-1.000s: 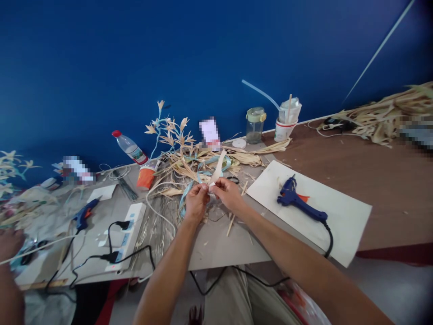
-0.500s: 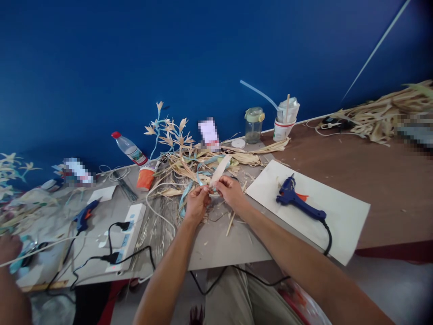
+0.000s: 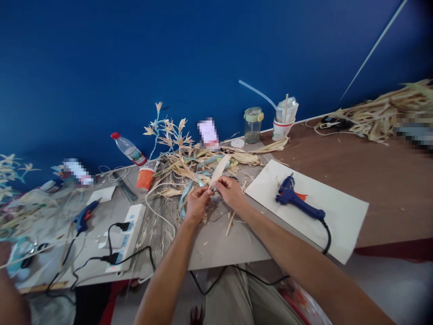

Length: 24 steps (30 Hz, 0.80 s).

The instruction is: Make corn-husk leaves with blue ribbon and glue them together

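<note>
My left hand and my right hand meet over the table in front of a heap of dried straw leaves. Both pinch the lower end of one pale leaf strip, which points up and away from me. Light blue ribbon strands run through the heap just beyond my fingers. A blue glue gun lies on a white sheet to the right of my right hand.
A power strip with plugged cables and a second glue gun lie at left. An orange cup, a water bottle, a jar and a paper cup stand at the back. Another person's arm shows far left.
The leaf strip has tilted a little to the right in my fingers. The other person's hand at far left has dropped lower and out of sight.
</note>
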### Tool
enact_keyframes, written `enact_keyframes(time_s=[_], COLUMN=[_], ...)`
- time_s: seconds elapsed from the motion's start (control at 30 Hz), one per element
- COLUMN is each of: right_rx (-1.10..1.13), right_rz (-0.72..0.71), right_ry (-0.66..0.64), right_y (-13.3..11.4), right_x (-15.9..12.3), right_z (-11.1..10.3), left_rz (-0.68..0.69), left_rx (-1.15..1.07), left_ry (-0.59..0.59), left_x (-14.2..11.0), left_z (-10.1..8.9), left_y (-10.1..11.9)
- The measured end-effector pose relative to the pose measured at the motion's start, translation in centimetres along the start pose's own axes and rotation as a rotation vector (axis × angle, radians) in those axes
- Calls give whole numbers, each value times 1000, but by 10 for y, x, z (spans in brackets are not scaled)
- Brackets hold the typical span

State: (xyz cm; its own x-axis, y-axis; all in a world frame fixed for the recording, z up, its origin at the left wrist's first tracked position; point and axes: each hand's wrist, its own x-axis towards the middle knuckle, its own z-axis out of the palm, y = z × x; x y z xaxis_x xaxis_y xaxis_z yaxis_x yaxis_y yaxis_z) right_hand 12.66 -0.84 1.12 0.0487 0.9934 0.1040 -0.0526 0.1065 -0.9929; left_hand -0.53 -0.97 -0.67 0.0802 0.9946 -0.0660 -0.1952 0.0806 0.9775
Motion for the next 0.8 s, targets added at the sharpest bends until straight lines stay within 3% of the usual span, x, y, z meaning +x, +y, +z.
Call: enact_keyframes(time_s=[0.27,0.53,0.8], right_rx=[45,43,109], right_rz=[-8,-6,20], right_ry=[-17,-28,-60], right_y=[0,1,0], right_x=[0,0,0], right_z=[1,0,1], left_rz=[69,75,35], left_rx=[342,420,340], left_ry=[-14,-20,-27], left_x=[-5,-5,-4], left_z=[0,0,-1], left_y=[4,3,1])
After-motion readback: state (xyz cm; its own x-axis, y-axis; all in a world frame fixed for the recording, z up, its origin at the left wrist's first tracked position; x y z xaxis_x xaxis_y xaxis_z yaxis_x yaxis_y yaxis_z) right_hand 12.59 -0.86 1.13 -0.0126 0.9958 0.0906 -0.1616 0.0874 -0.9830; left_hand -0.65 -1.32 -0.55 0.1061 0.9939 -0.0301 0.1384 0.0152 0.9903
